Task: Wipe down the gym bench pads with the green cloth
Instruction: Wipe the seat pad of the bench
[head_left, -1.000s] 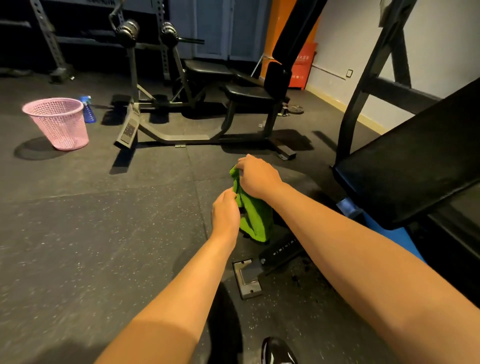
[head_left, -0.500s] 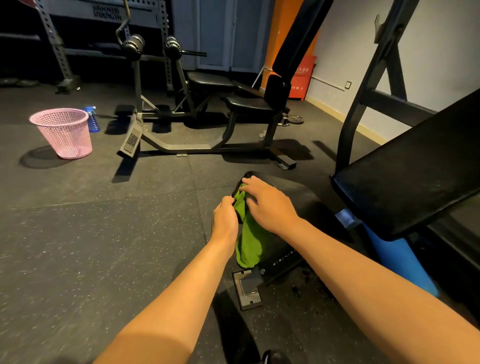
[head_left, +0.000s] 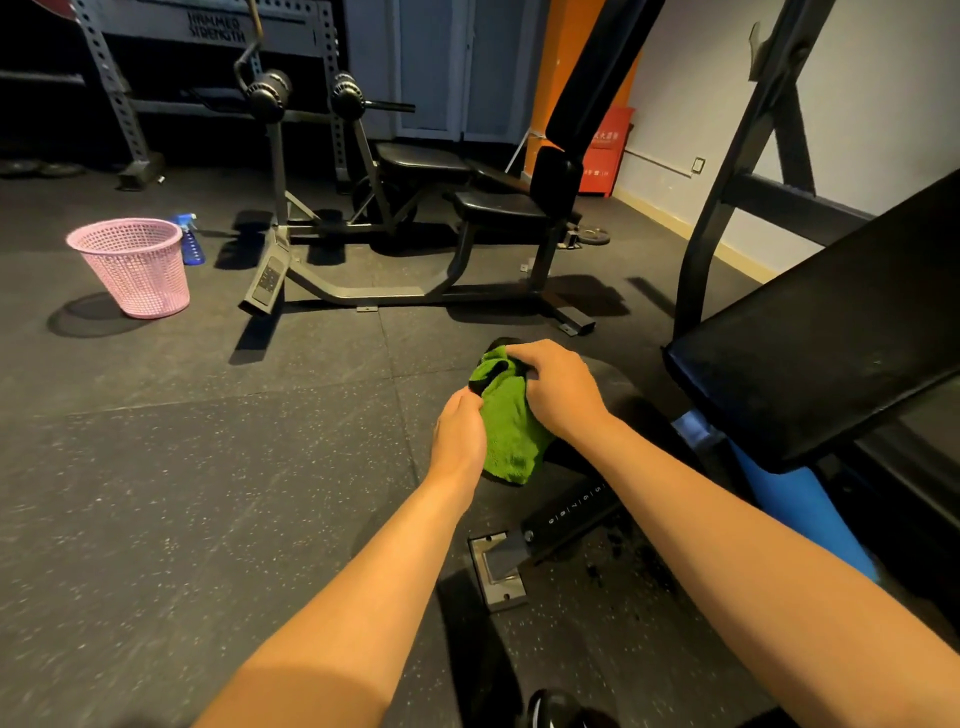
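**Step in hand:** readying the green terry cloth (head_left: 511, 431) for a wiping pass. The cloth is bunched and draped over the near end of the low, rounded black vinyl bench pad (head_left: 608, 379). Its lower part hangs toward the rubber floor.

**Hand state**
- Left hand (head_left: 460, 434): fingers curled, pinching the left edge of the cloth.
- Right hand (head_left: 558, 387): fingers curled over the upper fold, gripping it on the pad surface.

**Recommended procedure** (a judgement from this view)
1. Fold the cloth flat before wiping, because a bunched wad contacts little of the surface.
2. Press it under one flat palm and work in overlapping strokes from the far end of the pad toward the near edge.
3. Cover the rounded edges and sides, where sweat likely collects.
4. Move next to the large, angled rectangular black pad (head_left: 831, 332) at the right, which looks speckled with dust.
5. The blue plastic spray bottle (head_left: 189, 241) stands well apart, just beside the pink plastic mesh basket (head_left: 132, 265). Fetch it if the cloth is dry; whether it is damp cannot be told.

**Legible markings**
- Pale grey steel rack beam (head_left: 215, 27), far left: "HAMMER STRENGTH".
- Black adjustment bar (head_left: 571, 512) below the cloth: digits 5, 6, 7, 8, 9.
- Red cabinet (head_left: 605, 150) by the orange wall: pale characters, too small to read
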